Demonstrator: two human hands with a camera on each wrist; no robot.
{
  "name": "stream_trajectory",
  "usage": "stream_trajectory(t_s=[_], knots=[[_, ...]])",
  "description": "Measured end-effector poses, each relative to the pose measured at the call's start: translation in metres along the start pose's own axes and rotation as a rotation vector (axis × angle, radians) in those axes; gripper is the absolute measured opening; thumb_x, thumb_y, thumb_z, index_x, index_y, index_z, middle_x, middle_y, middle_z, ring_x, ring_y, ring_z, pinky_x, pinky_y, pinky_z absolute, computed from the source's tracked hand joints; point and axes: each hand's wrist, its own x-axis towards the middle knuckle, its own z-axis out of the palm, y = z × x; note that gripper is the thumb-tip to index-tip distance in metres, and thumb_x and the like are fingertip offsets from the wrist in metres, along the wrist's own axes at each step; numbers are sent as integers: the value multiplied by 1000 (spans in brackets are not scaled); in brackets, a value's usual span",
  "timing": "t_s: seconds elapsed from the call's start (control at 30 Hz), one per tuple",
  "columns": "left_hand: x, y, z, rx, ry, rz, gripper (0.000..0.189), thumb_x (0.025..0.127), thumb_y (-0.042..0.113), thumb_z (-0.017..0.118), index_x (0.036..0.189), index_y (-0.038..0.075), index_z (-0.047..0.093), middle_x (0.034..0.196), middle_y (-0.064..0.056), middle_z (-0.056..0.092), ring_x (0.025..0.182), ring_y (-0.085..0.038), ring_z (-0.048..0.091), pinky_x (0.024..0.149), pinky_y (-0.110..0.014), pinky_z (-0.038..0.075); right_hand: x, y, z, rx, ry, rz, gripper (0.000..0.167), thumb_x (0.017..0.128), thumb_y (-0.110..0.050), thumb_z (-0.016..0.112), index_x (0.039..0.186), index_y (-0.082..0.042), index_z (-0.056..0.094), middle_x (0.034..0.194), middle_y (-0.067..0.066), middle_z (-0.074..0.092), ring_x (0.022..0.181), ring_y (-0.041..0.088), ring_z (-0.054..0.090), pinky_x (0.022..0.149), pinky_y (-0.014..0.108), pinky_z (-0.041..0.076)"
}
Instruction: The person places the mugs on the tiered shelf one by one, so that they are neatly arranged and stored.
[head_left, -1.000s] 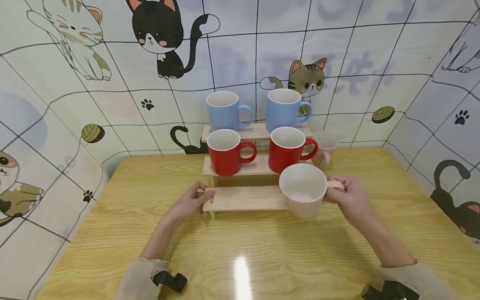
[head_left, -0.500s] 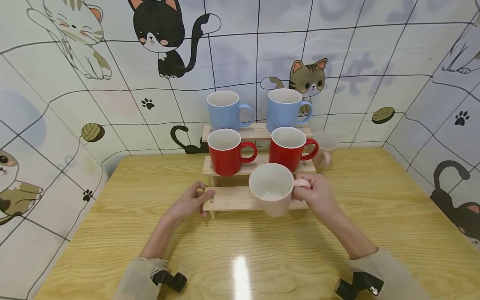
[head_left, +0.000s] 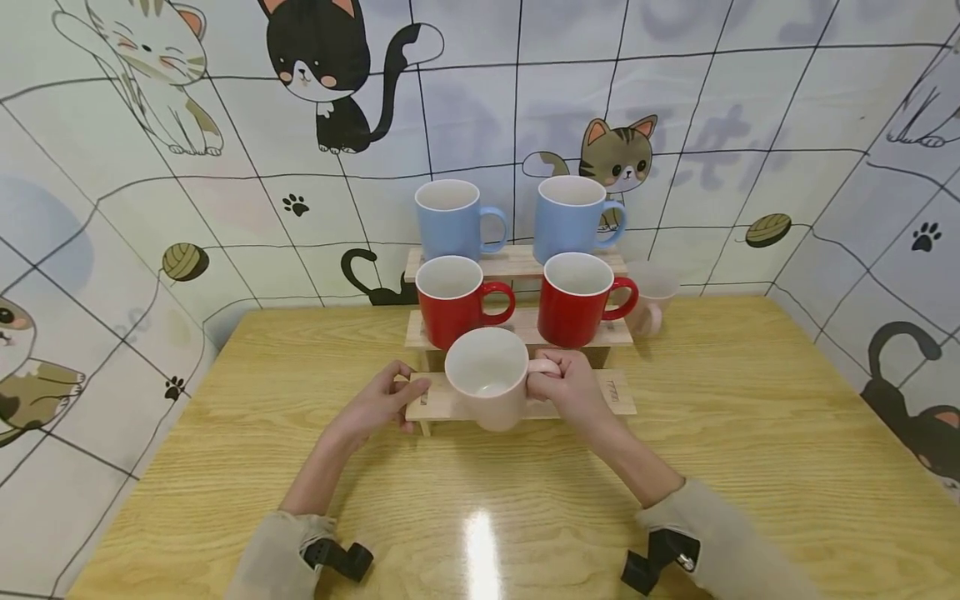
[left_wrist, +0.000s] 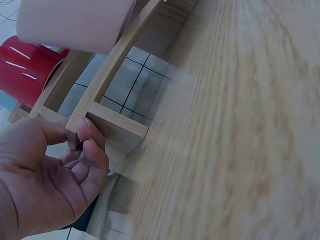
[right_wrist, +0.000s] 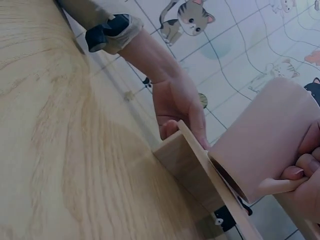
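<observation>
A pale pink mug is over the left half of the lowest step of a three-step wooden rack. My right hand grips its handle, which points right. In the right wrist view, part of the mug's base shows just above the board; whether its edge touches cannot be told. My left hand holds the left end of that step, thumb on top. In the left wrist view the fingers curl under the board. Two red mugs stand on the middle step.
Two light blue mugs stand on the top step. Another pink mug sits on the wooden table behind the rack's right end. A cat-print backdrop rises behind and along the sides.
My right hand has carried the pink mug leftward, from the right end of the lowest step to its left half. My left hand stays on the rack.
</observation>
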Motion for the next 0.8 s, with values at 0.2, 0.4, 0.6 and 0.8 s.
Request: stream_trajectory(t_s=[0.2,0.4,0.6,0.8], knots=[[-1,2,-1,5,-6,6,35,104,27,60,114,3,37,78,-5,53,54,-18,56,62,-28,56,7,7,19,42,-14,-15,30,82,5,49,61,-10,33,58,-3,31,59,11,34,56,26,32],[-1,3,-1,6,-17,28,26,106,18,56,113,2,37,81,-6,55,54,-17,56,61,-28,56,13,13,29,66,-27,-20,26,83,3,50,64,-1,33,59,-1,33,61,13,37,59,26,34],[-1,3,-1,9,-22,39,22,107,14,53,115,1,38,84,-9,57,55,-17,56,60,-28,56,17,19,33,94,-38,-42,28,83,4,50,64,1,30,59,-3,31,61,11,34,57,25,32],[-1,1,-2,8,-24,37,23,108,14,51,118,-1,38,88,-11,59,56,-17,57,59,-27,54,20,23,37,113,-59,-50,29,84,3,51,64,-2,31,60,-2,31,62,12,36,58,27,37]])
